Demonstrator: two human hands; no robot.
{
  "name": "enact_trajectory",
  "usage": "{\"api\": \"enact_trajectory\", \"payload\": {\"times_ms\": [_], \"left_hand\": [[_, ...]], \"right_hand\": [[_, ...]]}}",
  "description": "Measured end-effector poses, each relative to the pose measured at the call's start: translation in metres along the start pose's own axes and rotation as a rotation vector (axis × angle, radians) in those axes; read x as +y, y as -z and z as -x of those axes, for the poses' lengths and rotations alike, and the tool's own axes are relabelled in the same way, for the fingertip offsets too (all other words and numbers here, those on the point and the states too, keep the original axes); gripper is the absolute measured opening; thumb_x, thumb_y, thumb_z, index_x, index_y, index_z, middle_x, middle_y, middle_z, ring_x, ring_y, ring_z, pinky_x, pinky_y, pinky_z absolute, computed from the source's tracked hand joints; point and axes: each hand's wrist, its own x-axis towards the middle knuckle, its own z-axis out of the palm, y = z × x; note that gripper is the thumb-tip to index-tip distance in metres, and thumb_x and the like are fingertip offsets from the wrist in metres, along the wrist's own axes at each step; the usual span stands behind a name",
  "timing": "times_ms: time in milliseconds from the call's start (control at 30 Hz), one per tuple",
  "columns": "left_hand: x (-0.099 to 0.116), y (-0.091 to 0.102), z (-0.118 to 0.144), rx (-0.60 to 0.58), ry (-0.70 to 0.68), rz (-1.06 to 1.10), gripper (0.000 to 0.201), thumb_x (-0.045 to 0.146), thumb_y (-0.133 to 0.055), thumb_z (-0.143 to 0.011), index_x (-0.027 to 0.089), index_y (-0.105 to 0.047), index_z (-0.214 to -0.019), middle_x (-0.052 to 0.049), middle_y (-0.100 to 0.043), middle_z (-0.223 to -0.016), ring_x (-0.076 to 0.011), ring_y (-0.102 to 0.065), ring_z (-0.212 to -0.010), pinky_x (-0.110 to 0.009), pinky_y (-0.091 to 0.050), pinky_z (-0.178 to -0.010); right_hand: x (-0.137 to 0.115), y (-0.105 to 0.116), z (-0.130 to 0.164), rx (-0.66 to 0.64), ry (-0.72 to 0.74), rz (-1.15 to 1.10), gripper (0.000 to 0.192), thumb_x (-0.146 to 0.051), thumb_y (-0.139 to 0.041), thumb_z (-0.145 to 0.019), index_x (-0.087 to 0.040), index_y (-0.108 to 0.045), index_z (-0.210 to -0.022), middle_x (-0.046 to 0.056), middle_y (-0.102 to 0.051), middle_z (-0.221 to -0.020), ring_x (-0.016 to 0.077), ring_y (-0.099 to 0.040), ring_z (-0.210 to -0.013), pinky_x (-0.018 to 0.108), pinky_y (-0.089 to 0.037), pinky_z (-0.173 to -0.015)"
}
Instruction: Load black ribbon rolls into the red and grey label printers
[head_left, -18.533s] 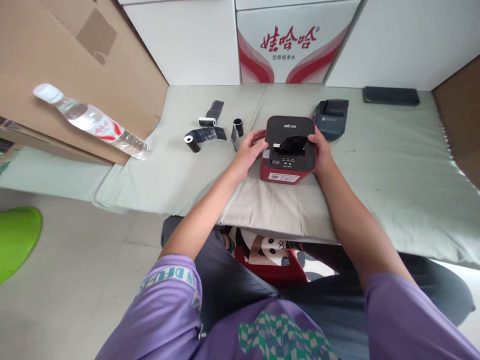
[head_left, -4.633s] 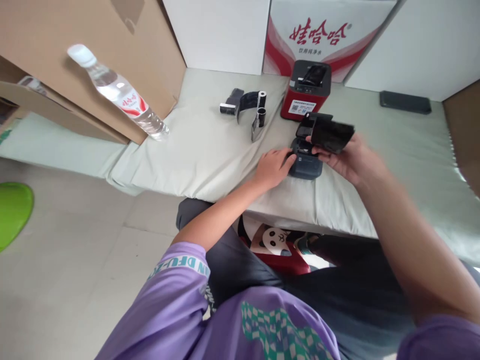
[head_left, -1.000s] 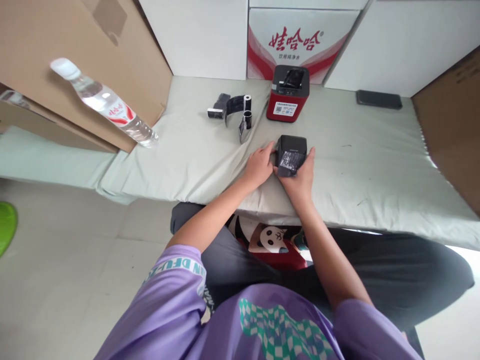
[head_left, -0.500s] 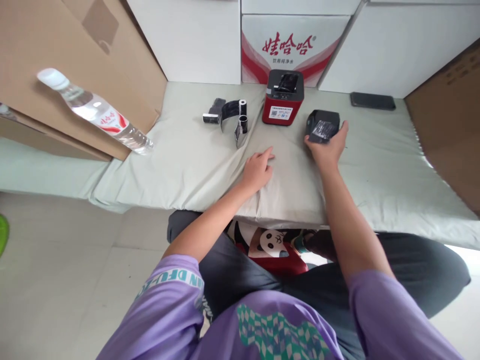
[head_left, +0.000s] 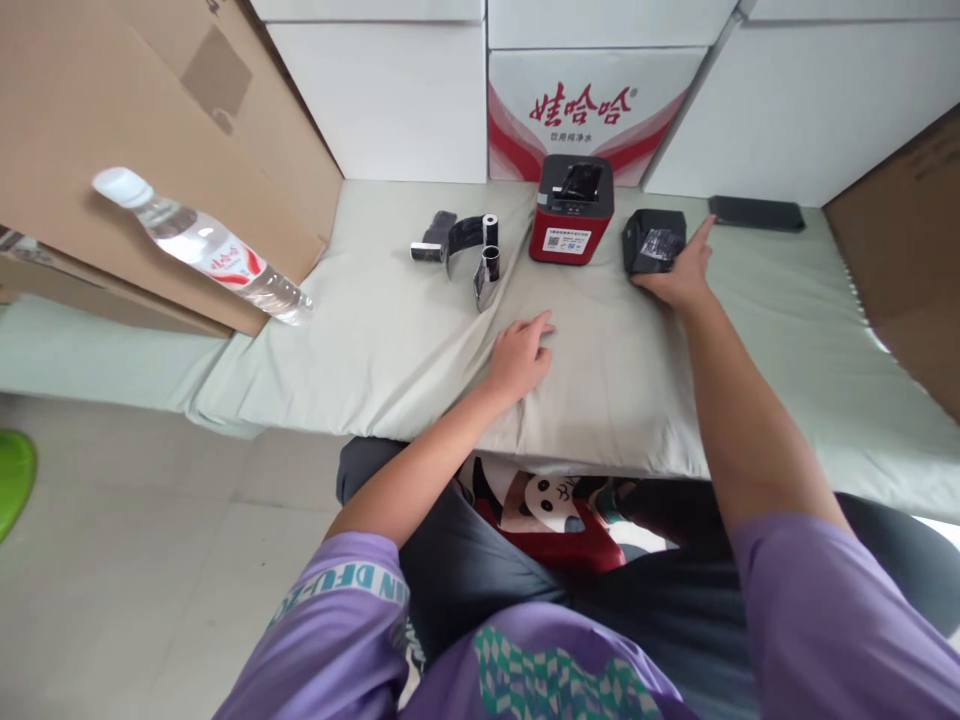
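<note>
My left hand [head_left: 520, 357] rests on the pale green cloth, holding nothing, its index finger stretched out and the others partly curled. On the right, my right hand [head_left: 688, 276] is open with thumb and index finger spread. Its thumb lies by the front edge of a black boxy device [head_left: 651, 238] with a printed label, which sits on the cloth. The index fingertip points up close to the left end of a black phone [head_left: 756, 213]; whether it touches cannot be made out. Left of the device stands a red and black label printer [head_left: 571, 209].
Black film strips and small rolls [head_left: 466, 240] lie on the cloth [head_left: 360, 340]. A clear water bottle [head_left: 210, 248] stands at the left before a cardboard box [head_left: 247, 120]. White cartons [head_left: 382, 105] line the back; another brown box [head_left: 907, 230] is at the right.
My right hand has loosened from the black device and shifted right, its index finger now reaching toward the phone. The left hand has stayed in place. The view has tilted slightly.
</note>
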Motion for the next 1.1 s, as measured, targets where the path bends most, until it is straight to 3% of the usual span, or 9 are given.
{"api": "enact_trajectory", "payload": {"times_ms": [100,200,300,467,633,767,867,967,1100], "left_hand": [[0.001,0.000,0.000,0.002,-0.002,0.010,0.068,0.006,-0.053,-0.097,0.019,-0.055,-0.164,-0.009,-0.076,-0.154,-0.0314,-0.061,-0.149,-0.053,-0.046,-0.130],[0.003,0.001,-0.001,-0.002,-0.007,0.015,0.066,0.005,-0.054,-0.097,0.015,-0.056,-0.163,-0.011,-0.076,-0.153,-0.0327,-0.062,-0.148,-0.055,-0.046,-0.130],[0.003,0.001,0.000,0.007,-0.013,0.022,0.066,0.005,-0.056,-0.096,0.014,-0.057,-0.162,-0.012,-0.077,-0.152,-0.0339,-0.061,-0.149,-0.057,-0.046,-0.130],[-0.005,-0.001,-0.004,0.037,-0.010,0.139,0.061,0.007,-0.060,-0.097,0.014,-0.060,-0.158,-0.016,-0.074,-0.154,-0.0333,-0.064,-0.151,-0.056,-0.047,-0.132],[-0.009,0.001,-0.075,0.322,0.004,0.520,0.052,0.024,-0.066,-0.106,0.019,-0.056,-0.157,-0.017,-0.060,-0.171,-0.0256,-0.057,-0.161,-0.045,-0.045,-0.136],[0.001,0.006,-0.168,0.581,0.236,0.781,0.062,0.039,-0.070,-0.107,0.013,-0.051,-0.161,-0.022,-0.047,-0.179,-0.0275,-0.044,-0.171,-0.042,-0.033,-0.142],[0.010,0.010,-0.210,0.495,0.188,0.897,0.049,0.028,-0.065,-0.107,0.011,-0.061,-0.153,-0.019,-0.067,-0.162,-0.0258,-0.062,-0.156,-0.039,-0.045,-0.133],[0.017,0.014,-0.211,0.460,0.164,0.929,0.044,0.018,-0.061,-0.100,0.016,-0.072,-0.143,-0.012,-0.080,-0.143,-0.0245,-0.075,-0.134,-0.038,-0.055,-0.122],[0.025,0.020,-0.157,0.499,0.126,0.904,0.044,0.022,-0.061,-0.099,0.022,-0.076,-0.140,-0.007,-0.080,-0.144,-0.0226,-0.073,-0.136,-0.033,-0.054,-0.121]], "right_hand": [[-0.011,0.014,0.010,0.020,-0.036,0.045,0.136,-0.044,-0.092,-0.079,-0.010,-0.009,-0.181,0.035,-0.023,-0.182,0.0498,-0.026,-0.173,0.075,-0.019,-0.139],[-0.035,0.009,0.014,0.116,0.177,0.001,0.117,-0.047,-0.086,-0.090,-0.013,-0.019,-0.179,0.029,-0.028,-0.183,0.0455,-0.022,-0.174,0.071,-0.013,-0.143],[-0.066,-0.025,0.003,0.156,0.254,-0.146,0.123,-0.056,-0.089,-0.089,-0.009,-0.016,-0.177,0.028,-0.034,-0.181,0.0439,-0.025,-0.171,0.069,-0.017,-0.144],[-0.091,-0.108,-0.038,0.204,0.138,-0.347,0.120,-0.073,-0.073,-0.099,-0.007,-0.011,-0.176,0.031,-0.043,-0.174,0.0410,-0.036,-0.170,0.073,-0.029,-0.140],[-0.075,-0.153,-0.054,0.318,0.085,-0.643,0.112,-0.099,-0.050,-0.093,-0.015,-0.041,-0.166,0.023,-0.061,-0.161,0.0361,-0.062,-0.151,0.067,-0.048,-0.132],[-0.065,-0.159,-0.051,0.290,0.147,-0.822,0.112,-0.102,-0.045,-0.089,-0.018,-0.048,-0.162,0.021,-0.065,-0.156,0.0347,-0.067,-0.146,0.065,-0.050,-0.130],[-0.067,-0.156,-0.050,0.282,0.186,-0.866,0.114,-0.099,-0.055,-0.084,-0.019,-0.045,-0.165,0.020,-0.057,-0.165,0.0347,-0.059,-0.157,0.062,-0.044,-0.135],[-0.073,-0.146,-0.044,0.242,0.185,-0.861,0.125,-0.097,-0.073,-0.072,-0.021,-0.041,-0.167,0.021,-0.053,-0.170,0.0357,-0.056,-0.158,0.063,-0.041,-0.137],[-0.077,-0.115,-0.009,0.136,0.263,-0.824,0.133,-0.091,-0.084,-0.068,-0.018,-0.038,-0.169,0.025,-0.056,-0.166,0.0382,-0.060,-0.154,0.064,-0.043,-0.135]]}}
